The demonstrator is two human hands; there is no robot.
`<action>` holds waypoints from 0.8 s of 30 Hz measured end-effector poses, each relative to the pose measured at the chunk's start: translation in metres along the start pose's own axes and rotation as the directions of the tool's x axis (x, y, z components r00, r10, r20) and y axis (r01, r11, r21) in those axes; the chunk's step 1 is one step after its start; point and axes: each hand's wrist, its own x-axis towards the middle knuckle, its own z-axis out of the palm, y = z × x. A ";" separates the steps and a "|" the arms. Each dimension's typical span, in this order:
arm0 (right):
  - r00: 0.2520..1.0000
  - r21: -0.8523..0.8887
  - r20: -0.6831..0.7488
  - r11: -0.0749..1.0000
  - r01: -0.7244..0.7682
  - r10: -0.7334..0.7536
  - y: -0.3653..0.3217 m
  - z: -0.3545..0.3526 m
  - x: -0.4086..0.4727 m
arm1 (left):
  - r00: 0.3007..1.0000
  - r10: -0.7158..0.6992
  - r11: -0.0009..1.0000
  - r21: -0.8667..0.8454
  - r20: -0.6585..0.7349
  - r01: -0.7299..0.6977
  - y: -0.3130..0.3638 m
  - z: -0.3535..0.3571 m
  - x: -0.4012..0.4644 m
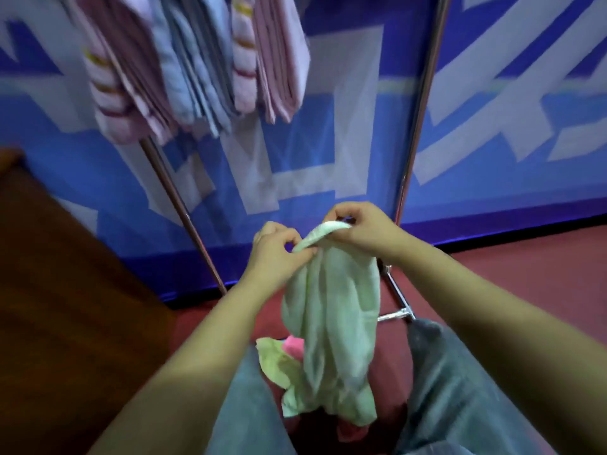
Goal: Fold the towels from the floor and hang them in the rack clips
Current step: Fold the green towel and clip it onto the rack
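Note:
A pale green towel point(331, 323) hangs crumpled in front of me, its lower end near the floor between my legs. My left hand point(276, 254) pinches its top edge on the left, and my right hand point(361, 231) grips the same edge on the right. More towels lie on the floor beneath: a yellow-green one point(274, 357) and a pink one point(292, 344). Folded pink and light blue towels point(197, 64) hang from the rack at the top left.
The rack's metal legs point(420, 103) slant down on both sides, with a foot bar point(394, 313) on the red floor. A blue patterned wall stands behind. A brown wooden piece of furniture point(65, 290) fills the left side.

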 end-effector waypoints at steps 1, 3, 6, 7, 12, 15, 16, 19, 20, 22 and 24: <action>0.999 -0.017 -0.030 0.999 0.037 -0.037 -0.019 -0.009 -0.002 | 0.998 0.053 0.999 0.013 -0.041 -0.052 0.013 -0.017 0.000; 0.991 -0.066 -0.096 0.994 0.085 -0.091 -0.052 -0.025 -0.007 | 0.991 0.105 0.994 0.037 -0.078 -0.103 0.037 -0.048 -0.003; 0.964 -0.241 -0.193 0.961 0.134 -0.183 -0.088 -0.048 -0.011 | 0.990 0.130 0.991 -0.004 -0.061 -0.131 0.063 -0.088 -0.001; 0.951 -0.313 -0.224 0.940 0.138 -0.214 -0.099 -0.056 -0.012 | 0.988 0.139 0.990 0.001 -0.062 -0.139 0.071 -0.101 0.000; 0.899 -0.487 -0.340 0.869 0.083 -0.276 -0.139 -0.102 -0.017 | 0.979 0.183 0.980 -0.061 -0.087 -0.189 0.102 -0.156 -0.001; 0.902 -0.492 -0.366 0.870 0.022 -0.230 -0.152 -0.119 -0.020 | 0.976 0.198 0.922 -0.321 -0.094 -0.218 0.111 -0.176 -0.001; 0.901 -0.484 -0.375 0.875 0.010 -0.218 -0.155 -0.123 -0.021 | 0.976 0.193 0.888 -0.405 -0.102 -0.217 0.111 -0.180 0.000; 0.898 -0.439 -0.390 0.898 0.013 -0.203 -0.157 -0.133 -0.018 | 0.980 0.173 0.854 -0.481 -0.096 -0.198 0.110 -0.188 0.001; 0.898 -0.437 -0.391 0.899 0.015 -0.204 -0.156 -0.137 -0.017 | 0.983 0.166 0.847 -0.499 -0.081 -0.185 0.110 -0.189 0.000; 0.902 -0.436 -0.380 0.900 0.019 -0.203 -0.153 -0.143 -0.015 | 0.988 0.138 0.813 -0.562 -0.069 -0.152 0.107 -0.192 -0.001; 0.924 -0.419 -0.338 0.908 0.023 -0.179 -0.151 -0.148 -0.015 | 0.988 0.112 0.776 -0.612 -0.104 -0.152 0.103 -0.195 0.002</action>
